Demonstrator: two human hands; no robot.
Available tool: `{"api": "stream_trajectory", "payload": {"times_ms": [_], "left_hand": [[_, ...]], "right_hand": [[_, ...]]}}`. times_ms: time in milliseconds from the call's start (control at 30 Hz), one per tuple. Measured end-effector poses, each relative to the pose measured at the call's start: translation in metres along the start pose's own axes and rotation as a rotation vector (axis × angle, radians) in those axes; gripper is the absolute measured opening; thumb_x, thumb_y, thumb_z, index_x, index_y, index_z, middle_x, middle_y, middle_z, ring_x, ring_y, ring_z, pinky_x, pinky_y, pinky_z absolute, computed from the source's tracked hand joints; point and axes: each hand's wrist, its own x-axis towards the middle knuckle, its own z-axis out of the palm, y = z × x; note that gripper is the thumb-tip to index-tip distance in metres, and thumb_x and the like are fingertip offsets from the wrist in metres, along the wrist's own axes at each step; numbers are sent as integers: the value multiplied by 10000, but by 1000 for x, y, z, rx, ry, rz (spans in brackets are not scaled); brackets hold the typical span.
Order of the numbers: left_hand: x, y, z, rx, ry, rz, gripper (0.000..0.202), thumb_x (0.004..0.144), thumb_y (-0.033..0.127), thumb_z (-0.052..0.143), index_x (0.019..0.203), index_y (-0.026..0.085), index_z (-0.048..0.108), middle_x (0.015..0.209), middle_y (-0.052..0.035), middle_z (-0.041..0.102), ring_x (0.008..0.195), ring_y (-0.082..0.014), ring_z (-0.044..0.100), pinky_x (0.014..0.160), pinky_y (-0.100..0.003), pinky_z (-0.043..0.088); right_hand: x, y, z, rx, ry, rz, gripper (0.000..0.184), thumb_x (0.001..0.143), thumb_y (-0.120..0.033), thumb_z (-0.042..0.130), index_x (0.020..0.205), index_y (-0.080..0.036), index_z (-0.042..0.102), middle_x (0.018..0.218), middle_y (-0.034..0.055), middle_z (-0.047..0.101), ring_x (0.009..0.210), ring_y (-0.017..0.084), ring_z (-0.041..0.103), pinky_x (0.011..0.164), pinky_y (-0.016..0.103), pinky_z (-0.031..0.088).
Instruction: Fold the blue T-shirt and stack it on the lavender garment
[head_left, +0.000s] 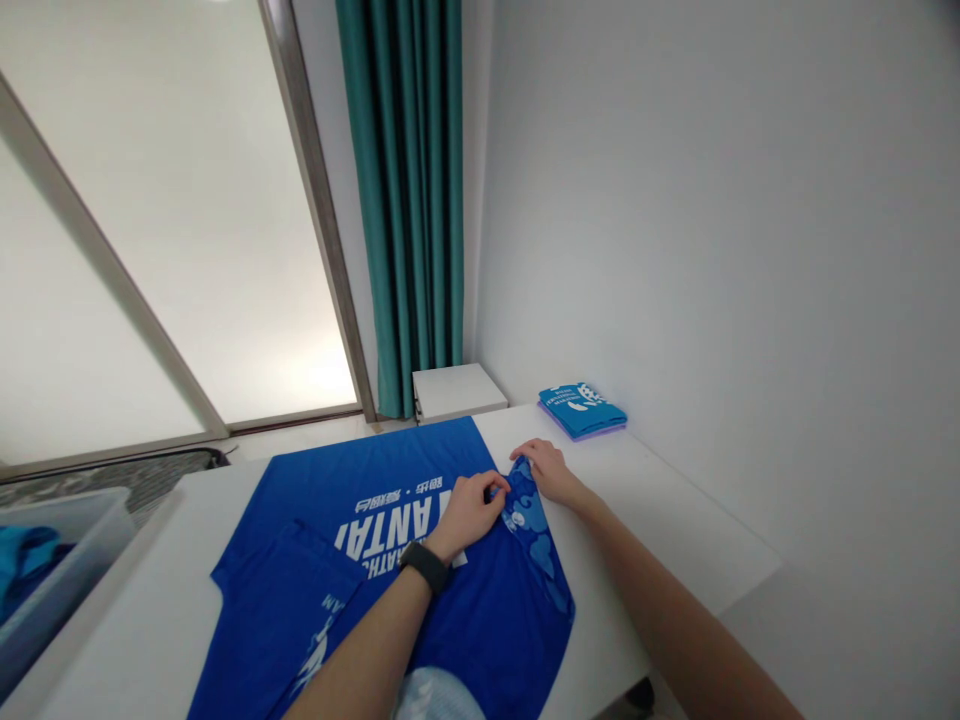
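Note:
A blue T-shirt (360, 500) with white lettering lies spread on a white table (660, 520). Its right sleeve (529, 525), printed with lighter blue cloud shapes, is folded in over the shirt body. My left hand (469, 510), with a black watch at the wrist, is closed and pinches the sleeve's upper edge. My right hand (549, 468) grips the same sleeve edge just to the right, fingers curled on the cloth. The left sleeve (289, 590) is folded inward too.
A folded stack of blue shirts (583, 408) lies at the table's far right by the wall. A white box (457, 390) stands beyond the far edge under a teal curtain (409, 200). A clear bin (52, 560) with blue cloth sits at the left.

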Motion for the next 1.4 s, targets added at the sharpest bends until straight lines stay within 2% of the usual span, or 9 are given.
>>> {"api": "stream_trajectory", "payload": {"times_ms": [167, 400, 633, 833, 967, 1100, 1267, 1400], "left_hand": [[-1, 2, 1, 34, 12, 3, 195, 832, 209, 509, 860, 201, 701, 775, -12, 685, 718, -168, 595, 761, -278, 400], [6, 11, -2, -48, -79, -9, 215, 822, 201, 518, 889, 186, 723, 733, -5, 667, 662, -153, 568, 630, -234, 394], [-1, 28, -22, 1, -119, -1, 224, 815, 174, 508, 870, 185, 725, 685, 3, 641, 618, -143, 544, 591, -228, 373], [-22, 35, -48, 45, -162, -43, 213, 821, 158, 494, 878, 198, 696, 706, 2, 647, 647, -153, 569, 611, -234, 384], [-41, 30, -66, 90, -162, -97, 206, 822, 145, 496, 932, 211, 657, 689, 15, 620, 625, -152, 566, 587, -234, 364], [-59, 18, -77, 164, -200, -164, 225, 826, 137, 504, 997, 233, 614, 679, 26, 606, 621, -160, 578, 592, -242, 347], [-75, 8, -78, 293, -217, -197, 206, 836, 139, 506, 993, 244, 587, 710, 17, 636, 678, -189, 608, 703, -281, 363], [-78, 1, -86, 210, -203, -239, 259, 803, 133, 525, 1034, 241, 573, 731, 16, 652, 679, -186, 622, 642, -259, 369]], "right_hand": [[1, 3, 5, 18, 16, -31, 453, 682, 21, 396, 944, -235, 662, 1078, 53, 623, 1080, 217, 501, 935, 355, 355], [4, 9, 10, 68, 49, -24, 303, 660, -24, 448, 826, -201, 628, 1015, 75, 618, 1025, 227, 520, 931, 354, 374], [6, 0, -8, 162, 40, -47, 177, 696, -79, 497, 765, -207, 598, 981, 65, 631, 1008, 226, 556, 950, 376, 400], [18, -30, -20, 218, -49, -137, 168, 696, -99, 554, 808, -206, 618, 990, 46, 664, 982, 207, 589, 922, 340, 424], [33, -56, -8, 201, -103, -156, 150, 719, -136, 596, 828, -227, 647, 850, -3, 686, 827, 190, 615, 814, 305, 439], [43, -75, 12, 146, -123, -172, 101, 745, -164, 641, 801, -247, 657, 774, -26, 680, 783, 187, 615, 831, 319, 403], [41, -83, 34, 85, -104, -151, 131, 779, -162, 640, 869, -252, 666, 848, -3, 697, 874, 201, 621, 888, 357, 364], [35, -83, 42, 66, -71, -132, 199, 814, -183, 613, 994, -250, 664, 997, 36, 706, 971, 223, 604, 920, 392, 338]]}}
